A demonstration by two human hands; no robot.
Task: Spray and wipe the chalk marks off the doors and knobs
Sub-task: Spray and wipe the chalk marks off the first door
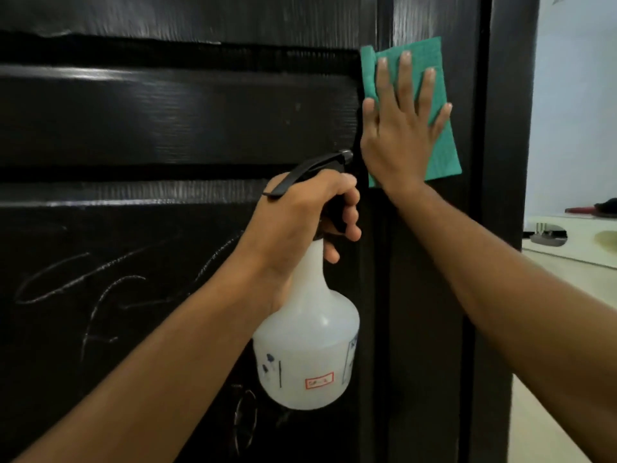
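Two hands are engaged: the right hand point(399, 128) is pressed flat, fingers straight, on the green cloth point(444, 142) against the door point(167, 128) at upper right of the frame, and the left hand point(300, 215) is curled round the spray bottle point(307, 345) trigger. The remaining chalk marks point(96, 295) are seen at lower left, well below and left of the cloth. The left hand is judged nearer to them, so a downward-left sweep is expected for the cloth.

We see two bare forearms and bare hands, left point(300, 215) and right point(400, 128), with short fingernails; no sleeves, rings or watch show.
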